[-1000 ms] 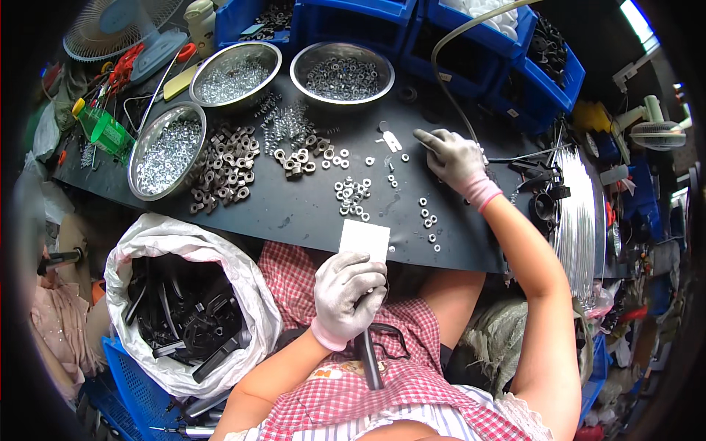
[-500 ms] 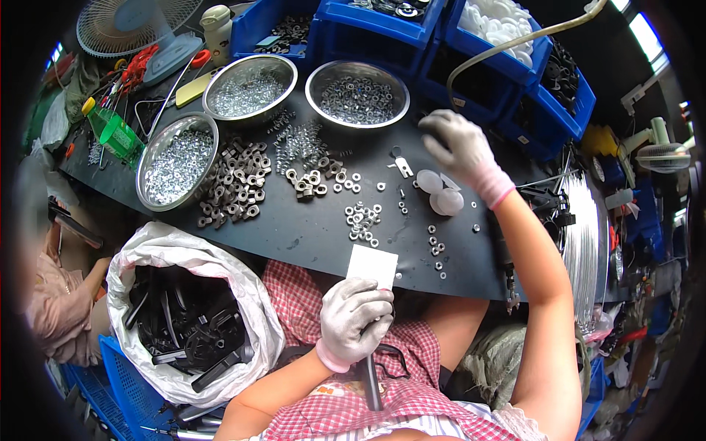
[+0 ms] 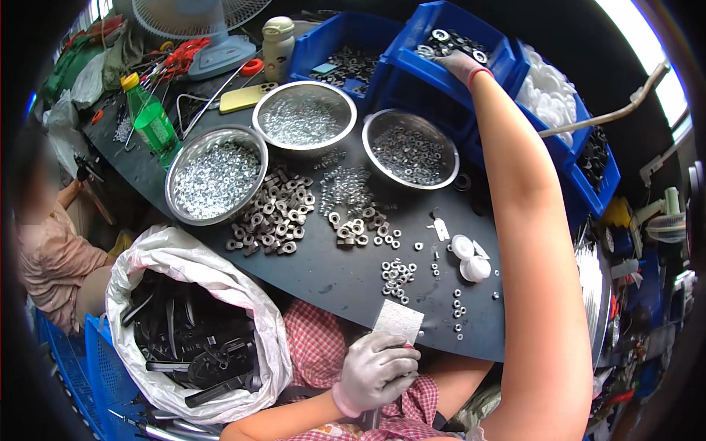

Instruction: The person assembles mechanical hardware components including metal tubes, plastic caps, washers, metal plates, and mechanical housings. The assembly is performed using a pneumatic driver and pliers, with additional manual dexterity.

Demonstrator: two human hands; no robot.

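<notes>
My left hand (image 3: 376, 375), in a whitish glove, is closed round a dark bar-shaped part (image 3: 371, 420); most of it is hidden by the glove and lap. Just beyond the knuckles a pale square block (image 3: 398, 322) sits at the table's front edge, and I cannot tell if the hand touches it. My right hand (image 3: 463, 66) reaches far forward into a raised blue bin (image 3: 456, 77) of black and silver ring-shaped parts (image 3: 441, 35). Its fingertips are hidden among them. Nearest the block lies a small pile of nuts (image 3: 398, 281).
Three steel bowls hold small metal parts: nuts (image 3: 218, 176), shiny pieces (image 3: 301, 121) and darker nuts (image 3: 412, 151). Heavier nuts (image 3: 276, 217), springs (image 3: 346, 189) and translucent discs (image 3: 471, 257) lie on the table. A white sack (image 3: 272, 345) of black parts stands left; a person (image 3: 62, 257) sits beyond.
My right hand has moved forward from above the table into the raised blue bin. The view has shifted, with the table now lower in it. My left hand keeps its grip near the block.
</notes>
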